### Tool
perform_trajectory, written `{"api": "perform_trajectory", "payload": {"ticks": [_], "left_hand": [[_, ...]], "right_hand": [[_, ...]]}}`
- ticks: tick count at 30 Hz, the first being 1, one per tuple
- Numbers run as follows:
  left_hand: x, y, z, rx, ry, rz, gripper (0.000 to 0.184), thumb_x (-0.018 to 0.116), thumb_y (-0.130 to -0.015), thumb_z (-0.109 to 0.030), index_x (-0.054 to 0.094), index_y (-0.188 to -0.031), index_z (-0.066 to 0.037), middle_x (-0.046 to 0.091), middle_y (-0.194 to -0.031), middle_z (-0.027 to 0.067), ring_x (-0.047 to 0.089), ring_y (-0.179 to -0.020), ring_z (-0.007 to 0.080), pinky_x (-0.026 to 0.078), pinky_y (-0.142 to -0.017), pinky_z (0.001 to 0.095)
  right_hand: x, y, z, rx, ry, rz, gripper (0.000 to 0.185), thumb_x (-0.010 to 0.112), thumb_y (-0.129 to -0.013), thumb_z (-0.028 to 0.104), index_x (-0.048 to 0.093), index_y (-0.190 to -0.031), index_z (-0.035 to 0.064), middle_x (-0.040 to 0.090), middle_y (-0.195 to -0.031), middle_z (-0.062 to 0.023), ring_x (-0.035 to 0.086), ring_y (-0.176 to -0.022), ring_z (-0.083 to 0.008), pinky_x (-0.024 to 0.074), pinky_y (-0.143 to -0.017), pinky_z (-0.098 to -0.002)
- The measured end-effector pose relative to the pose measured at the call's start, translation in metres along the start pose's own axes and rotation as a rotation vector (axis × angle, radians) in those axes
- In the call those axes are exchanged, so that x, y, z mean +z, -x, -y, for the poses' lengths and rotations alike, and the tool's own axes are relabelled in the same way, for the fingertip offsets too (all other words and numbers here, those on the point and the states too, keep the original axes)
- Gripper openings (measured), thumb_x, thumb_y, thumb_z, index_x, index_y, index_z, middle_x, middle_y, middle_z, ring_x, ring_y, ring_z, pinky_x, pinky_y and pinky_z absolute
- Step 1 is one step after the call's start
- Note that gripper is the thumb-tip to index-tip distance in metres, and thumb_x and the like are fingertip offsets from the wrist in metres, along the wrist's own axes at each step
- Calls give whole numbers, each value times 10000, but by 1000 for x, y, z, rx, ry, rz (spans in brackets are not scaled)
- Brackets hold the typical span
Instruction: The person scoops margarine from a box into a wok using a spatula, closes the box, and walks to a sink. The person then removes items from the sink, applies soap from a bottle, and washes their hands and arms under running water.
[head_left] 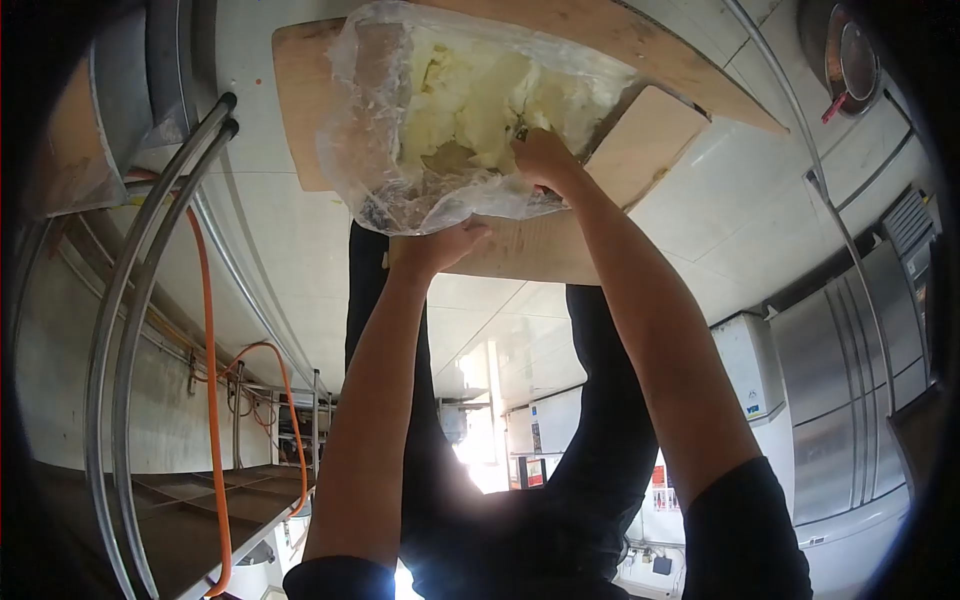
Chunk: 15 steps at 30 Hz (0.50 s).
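Note:
An open cardboard box lined with a clear plastic bag holds a pale yellow, chunky mass. My left hand lies at the near edge of the box, against the bag's rim, its thumb pointing right; most of its fingers are hidden. Inside the box on the right, my right hand is closed around a small dark object that meets the pale mass. What this object is cannot be made out.
Curved metal rails and an orange hose stand on the left. Metal cabinets are on the right, with a round pan or strainer at the upper right. Black-clad legs show below the box.

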<state>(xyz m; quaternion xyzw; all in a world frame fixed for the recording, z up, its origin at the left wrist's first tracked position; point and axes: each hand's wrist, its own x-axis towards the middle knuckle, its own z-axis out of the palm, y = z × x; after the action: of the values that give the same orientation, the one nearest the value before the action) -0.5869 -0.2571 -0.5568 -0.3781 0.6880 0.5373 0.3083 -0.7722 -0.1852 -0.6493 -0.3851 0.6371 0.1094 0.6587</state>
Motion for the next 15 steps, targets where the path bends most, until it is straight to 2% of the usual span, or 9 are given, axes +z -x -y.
{"api": "perform_trajectory", "payload": {"ticks": [5, 7, 8, 10, 11, 13, 15], "left_hand": [[13, -2, 8, 40, -5, -147, 340, 787, -676, -250, 524, -749, -47, 510, -641, 72, 504, -623, 269, 422, -638, 402], [24, -1, 12, 38, 38, -181, 332, 784, -683, -233, 530, -771, -40, 507, -645, 72, 501, -625, 271, 419, -645, 402], [29, -1, 16, -9, 30, -129, 314, 765, -699, -249, 551, -782, -33, 539, -681, 89, 529, -670, 284, 427, -669, 410], [21, 1, 8, -106, 10, -27, 300, 726, -733, -281, 595, -805, -20, 604, -754, 124, 585, -759, 312, 444, -716, 425], [26, 1, 11, -77, 20, -74, 306, 741, -721, -271, 583, -809, -24, 580, -725, 114, 561, -722, 309, 437, -701, 423], [36, -2, 20, -16, 35, -171, 328, 771, -697, -250, 559, -817, -32, 532, -668, 95, 513, -646, 303, 423, -671, 420], [39, -3, 25, 8, -55, -172, 303, 752, -719, -258, 580, -829, -33, 574, -709, 107, 552, -695, 319, 436, -688, 422]], "right_hand": [[-6, 9, -1, 205, -479, -57, 402, 456, -936, 274, 529, -826, -106, 542, -548, -156, 576, -425, -267, 455, -418, -417], [-7, 15, -4, 149, -496, -61, 419, 470, -931, 284, 526, -818, -115, 556, -563, -167, 583, -435, -264, 455, -423, -407], [-9, 17, -6, 121, -501, -63, 427, 477, -928, 289, 525, -814, -120, 563, -570, -173, 587, -440, -262, 455, -426, -403], [-11, 17, -8, 90, -459, -55, 426, 493, -918, 285, 536, -824, -128, 586, -600, -198, 602, -457, -271, 466, -442, -391], [-10, 16, -7, 74, -439, -50, 425, 501, -912, 283, 542, -830, -132, 597, -615, -211, 610, -466, -275, 471, -450, -384], [2, 9, 6, 113, -314, -90, 404, 517, -891, 274, 610, -775, -101, 618, -661, -240, 647, -614, -312, 501, -582, -414], [15, 1, 21, 199, -309, -134, 363, 551, -858, 265, 656, -739, -62, 637, -701, -240, 663, -711, -333, 517, -656, -426]]}}
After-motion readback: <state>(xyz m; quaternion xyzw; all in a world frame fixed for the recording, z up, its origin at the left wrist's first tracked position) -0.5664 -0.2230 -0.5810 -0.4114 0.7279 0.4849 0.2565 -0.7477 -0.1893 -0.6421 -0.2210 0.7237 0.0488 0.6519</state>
